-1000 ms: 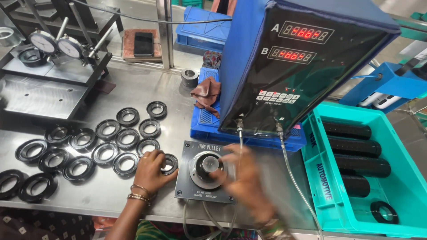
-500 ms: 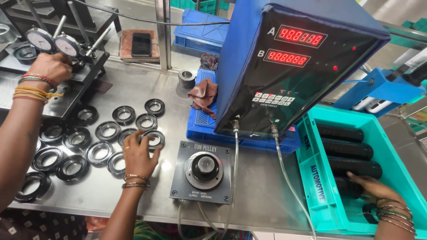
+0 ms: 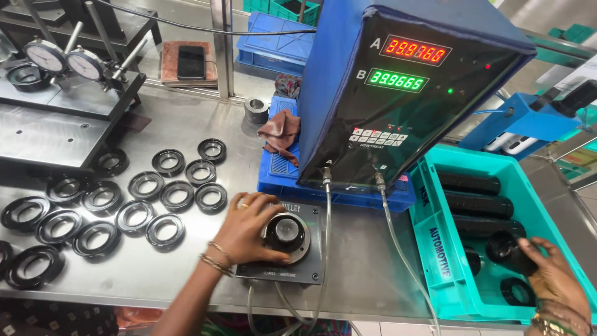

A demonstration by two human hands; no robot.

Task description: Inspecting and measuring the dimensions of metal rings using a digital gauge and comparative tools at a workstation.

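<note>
My left hand (image 3: 252, 227) rests on a black ring (image 3: 286, 233) seated on the round post of a grey gauge fixture (image 3: 311, 267) at the table's front edge, fingers curled around the ring's left side. My right hand (image 3: 553, 280) reaches into a teal crate (image 3: 435, 249) at the right and grips another black ring (image 3: 507, 249). Stacks of black rings (image 3: 476, 205) lie in rows inside the crate. Several loose black rings (image 3: 165, 214) are spread on the steel table (image 3: 186, 274) to the left of my left hand.
A tall blue-cased readout box (image 3: 398, 93) with one red and one green display stands behind the fixture, with two hoses (image 3: 398, 249) running down from it. Two dial gauges (image 3: 65, 59) stand on a stand at the back left. A phone (image 3: 191, 62) and a brown rag (image 3: 280, 130) lie behind.
My left hand moved right from the loose rings onto the fixture, which now carries a ring. My right hand closed on a ring in the crate. An arm at the dial gauges is gone.
</note>
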